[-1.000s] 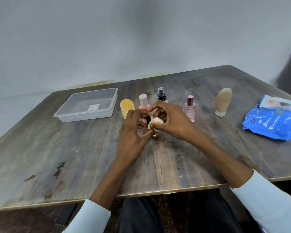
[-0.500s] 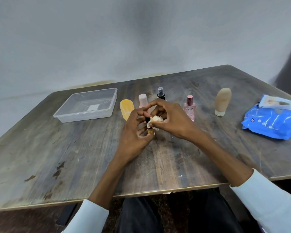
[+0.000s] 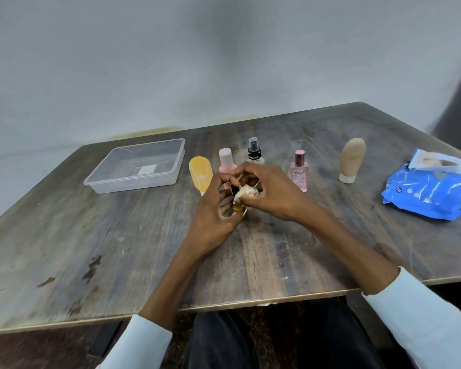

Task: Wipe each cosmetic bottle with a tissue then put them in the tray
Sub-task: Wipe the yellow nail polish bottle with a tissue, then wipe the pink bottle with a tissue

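Note:
My left hand [image 3: 213, 209] grips a small bottle [image 3: 236, 199] with a black cap and a golden-brown body, mostly hidden by my fingers. My right hand [image 3: 272, 191] presses a crumpled white tissue [image 3: 246, 192] against that bottle. Behind my hands stand a yellow tube [image 3: 200, 173], a pink bottle with a pale cap [image 3: 226, 159], a clear spray bottle with a black pump [image 3: 254, 153], a pink perfume bottle [image 3: 299, 170] and a beige tube [image 3: 351, 159]. The clear plastic tray [image 3: 112, 179] sits at the back left with no bottle in it.
A blue pack of wipes [image 3: 431, 191] lies at the right edge of the wooden table [image 3: 117, 249]. A grey wall stands right behind the table. My dark trousers show below the near table edge.
My hands stayed together at the table's middle. The tissue has rubbed along the small bottle, and my left fingers shifted their hold a little.

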